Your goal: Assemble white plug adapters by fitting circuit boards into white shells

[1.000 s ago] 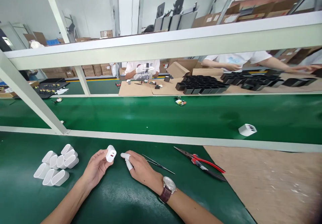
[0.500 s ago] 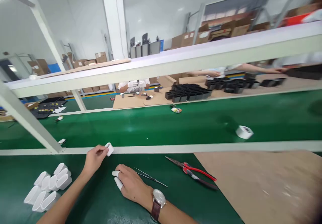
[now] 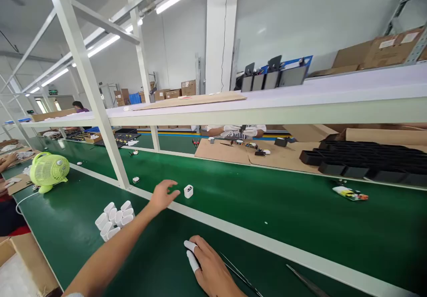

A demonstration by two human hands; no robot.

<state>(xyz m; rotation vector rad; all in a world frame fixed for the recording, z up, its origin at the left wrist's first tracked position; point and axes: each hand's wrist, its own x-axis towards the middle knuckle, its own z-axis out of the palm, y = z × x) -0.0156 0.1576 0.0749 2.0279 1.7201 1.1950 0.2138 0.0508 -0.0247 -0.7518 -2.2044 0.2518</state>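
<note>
My left hand (image 3: 163,194) reaches out over the white rail, its fingers spread and holding nothing. Just to its right a small white charger (image 3: 188,191) stands on the green conveyor belt (image 3: 273,208), apart from the fingers. My right hand (image 3: 208,263) lies on the green bench at the bottom, palm down, with white finger cots on two fingertips. It rests beside thin tweezers (image 3: 238,274) and holds nothing that I can see. A cluster of white charger shells (image 3: 114,219) lies on the bench left of my left forearm.
A white frame post (image 3: 96,106) rises left of my left hand. A green fan (image 3: 49,170) stands far left. Black trays (image 3: 363,163) and cardboard lie across the belt, where a person in white gloves (image 3: 238,131) works. A small circuit part (image 3: 350,193) lies on the belt at right.
My left hand carried the white charger forward over the rail, set it on the belt and let go. The camera swung up and left. My right hand stayed on the bench.
</note>
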